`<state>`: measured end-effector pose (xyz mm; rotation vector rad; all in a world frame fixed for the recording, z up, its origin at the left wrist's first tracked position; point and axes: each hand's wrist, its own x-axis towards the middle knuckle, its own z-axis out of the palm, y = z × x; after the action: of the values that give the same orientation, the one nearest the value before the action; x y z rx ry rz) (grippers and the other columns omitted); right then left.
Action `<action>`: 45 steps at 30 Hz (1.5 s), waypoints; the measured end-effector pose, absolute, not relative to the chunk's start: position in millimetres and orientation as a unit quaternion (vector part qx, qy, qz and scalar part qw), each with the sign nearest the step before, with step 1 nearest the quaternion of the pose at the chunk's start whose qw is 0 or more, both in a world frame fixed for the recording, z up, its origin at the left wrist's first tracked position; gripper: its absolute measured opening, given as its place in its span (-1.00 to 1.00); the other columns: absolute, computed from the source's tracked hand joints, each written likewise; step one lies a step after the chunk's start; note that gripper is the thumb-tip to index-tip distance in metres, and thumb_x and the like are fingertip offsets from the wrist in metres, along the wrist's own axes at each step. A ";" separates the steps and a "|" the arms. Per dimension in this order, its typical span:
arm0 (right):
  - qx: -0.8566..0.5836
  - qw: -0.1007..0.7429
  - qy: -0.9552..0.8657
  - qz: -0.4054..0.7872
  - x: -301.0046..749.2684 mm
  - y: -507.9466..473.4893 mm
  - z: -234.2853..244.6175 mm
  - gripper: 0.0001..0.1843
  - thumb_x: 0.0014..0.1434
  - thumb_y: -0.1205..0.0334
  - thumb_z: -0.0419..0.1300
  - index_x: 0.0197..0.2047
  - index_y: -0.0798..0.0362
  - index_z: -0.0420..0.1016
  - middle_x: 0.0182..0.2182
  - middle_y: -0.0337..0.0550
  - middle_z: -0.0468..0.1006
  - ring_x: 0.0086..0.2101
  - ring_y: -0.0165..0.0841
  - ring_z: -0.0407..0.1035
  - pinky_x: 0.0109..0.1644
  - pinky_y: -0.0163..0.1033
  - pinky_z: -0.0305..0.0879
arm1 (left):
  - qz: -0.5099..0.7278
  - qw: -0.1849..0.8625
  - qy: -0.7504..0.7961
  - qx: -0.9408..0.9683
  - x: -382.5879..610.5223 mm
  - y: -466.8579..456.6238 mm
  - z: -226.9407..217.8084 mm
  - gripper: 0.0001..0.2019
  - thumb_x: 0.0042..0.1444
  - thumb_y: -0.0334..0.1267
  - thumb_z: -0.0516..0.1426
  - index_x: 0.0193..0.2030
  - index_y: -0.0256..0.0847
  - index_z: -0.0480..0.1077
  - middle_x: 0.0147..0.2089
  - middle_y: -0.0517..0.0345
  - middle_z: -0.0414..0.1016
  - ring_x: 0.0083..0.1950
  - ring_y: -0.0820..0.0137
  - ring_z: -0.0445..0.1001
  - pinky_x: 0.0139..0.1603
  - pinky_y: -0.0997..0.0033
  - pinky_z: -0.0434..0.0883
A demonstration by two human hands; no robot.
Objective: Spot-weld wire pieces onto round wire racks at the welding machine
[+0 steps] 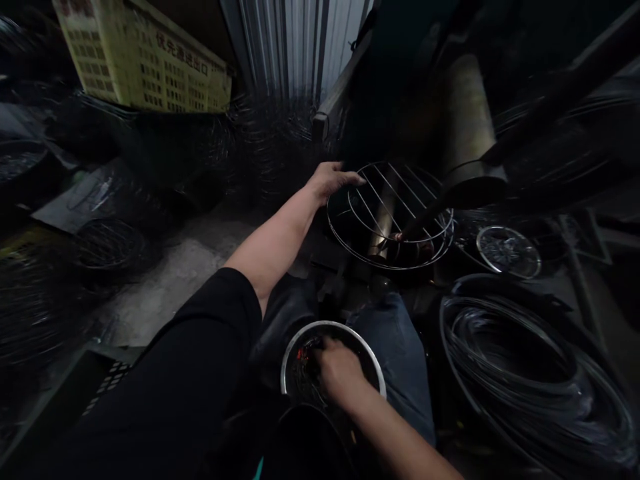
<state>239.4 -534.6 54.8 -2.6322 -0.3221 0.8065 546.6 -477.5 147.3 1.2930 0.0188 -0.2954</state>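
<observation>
My left hand [334, 179] grips the left edge of a round wire rack [400, 267], its thumb over the rim. The rack has two rings joined by parallel bars and rests around a machine's metal cylinder [384, 217]. A pointed rod [425, 217] reaches down to one of its bars. Between my knees sits a metal bowl [370, 350] with small dark, thin pieces in it. My right hand [341, 370] reaches down inside that bowl. Its fingertips are in shadow among the pieces, so what they hold, if anything, is hidden.
At right lies a large tub [445, 333] of coiled wire [565, 400]. Behind it stands a small round dish [530, 267]. A thick upper cylinder [470, 120] hangs over the rack. A yellow crate [185, 80] is at upper left, a green crate [55, 400] at lower left.
</observation>
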 end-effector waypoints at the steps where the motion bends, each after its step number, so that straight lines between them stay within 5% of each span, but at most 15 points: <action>1: -0.924 0.158 -0.122 0.326 236.6 -527.2 53.9 -0.62 0.15 0.48 0.08 -0.10 0.12 0.68 -0.04 0.13 0.62 -0.07 -0.16 0.54 -0.04 -0.23 0.41 | -0.160 0.769 -0.020 0.618 551.8 -477.3 145.4 -0.72 -0.29 -0.57 0.35 -0.38 -0.33 0.47 -0.48 0.11 0.47 -0.46 0.42 0.41 -0.35 0.38 0.32; 7: -0.919 0.169 -0.091 0.345 231.8 -536.2 59.2 -0.64 0.11 0.48 0.08 -0.21 0.11 0.70 -0.13 0.08 0.65 -0.07 -0.16 0.54 -0.03 -0.24 0.38 | -0.086 0.774 0.035 0.626 523.1 -456.1 130.4 -0.78 -0.24 -0.50 0.32 -0.49 -0.24 0.37 -0.57 0.17 0.36 -0.55 0.50 0.28 -0.56 0.50 0.10; 10: -0.903 0.318 -0.047 0.286 230.3 -561.4 64.4 -0.64 0.05 0.45 0.10 -0.21 0.03 0.70 -0.20 -0.04 0.69 -0.12 -0.23 0.57 -0.02 -0.25 0.40 | -0.047 0.794 0.082 0.601 489.6 -447.7 128.4 -0.77 -0.21 -0.46 0.32 -0.50 -0.22 0.33 -0.58 0.22 0.32 -0.57 0.54 0.23 -0.60 0.51 0.05; 14: -0.868 0.493 0.055 0.022 244.8 -596.1 84.5 -0.71 0.09 0.10 0.20 -0.23 -0.01 0.71 -0.29 -0.09 0.70 -0.27 -0.20 0.59 -0.14 -0.17 0.48 | -0.003 0.814 0.092 0.573 455.2 -450.9 131.8 -0.80 -0.19 -0.45 0.30 -0.47 -0.22 0.34 -0.56 0.29 0.32 -0.55 0.58 0.23 -0.60 0.57 0.09; 20: -0.867 0.396 0.166 -0.251 300.4 -612.9 121.5 -0.63 0.00 -0.09 0.23 -0.38 0.02 0.69 -0.48 -0.09 0.64 -0.45 -0.18 0.51 -0.28 -0.12 0.41 | 0.022 0.827 0.099 0.552 433.1 -463.9 132.2 -0.75 -0.22 -0.42 0.35 -0.39 -0.23 0.38 -0.47 0.30 0.39 -0.43 0.56 0.33 -0.44 0.61 0.25; 24: -0.834 0.425 0.202 -0.289 325.4 -602.0 119.2 -0.66 0.00 -0.02 0.23 -0.36 0.06 0.68 -0.52 -0.10 0.62 -0.48 -0.20 0.50 -0.33 -0.15 0.39 | 0.023 0.827 0.113 0.550 433.5 -466.3 128.5 -0.70 -0.26 -0.40 0.38 -0.35 -0.23 0.41 -0.44 0.30 0.41 -0.38 0.55 0.36 -0.38 0.61 0.28; 30: -0.686 0.623 0.230 -0.298 332.6 -587.3 105.4 -0.66 -0.03 -0.01 0.37 -0.33 0.12 0.63 -0.59 -0.20 0.55 -0.61 -0.27 0.47 -0.56 -0.24 0.36 | 0.037 0.831 0.094 0.547 441.0 -468.3 132.9 -0.76 -0.23 -0.42 0.35 -0.40 -0.24 0.40 -0.45 0.31 0.38 -0.42 0.58 0.31 -0.38 0.60 0.27; 36: -0.648 0.609 0.241 -0.387 336.7 -582.3 93.5 -0.67 -0.06 0.02 0.42 -0.38 0.12 0.59 -0.54 -0.23 0.56 -0.60 -0.30 0.49 -0.47 -0.22 0.47 | 0.028 0.819 0.108 0.562 447.7 -472.4 131.3 -0.71 -0.23 -0.40 0.36 -0.31 -0.22 0.46 -0.44 0.28 0.40 -0.38 0.54 0.37 -0.37 0.61 0.29; 45: -0.619 0.652 0.238 -0.367 339.9 -579.3 90.0 -0.71 -0.08 0.09 0.45 -0.38 0.11 0.59 -0.53 -0.24 0.56 -0.60 -0.32 0.49 -0.52 -0.29 0.44 | 0.018 0.820 0.095 0.564 456.1 -471.3 133.8 -0.62 -0.24 -0.41 0.38 -0.19 -0.25 0.51 -0.39 0.23 0.46 -0.37 0.52 0.41 -0.39 0.60 0.31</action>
<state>339.9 -579.3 90.0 -1.4061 0.5409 -0.8342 456.1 -471.3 133.8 1.2009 0.2027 0.0377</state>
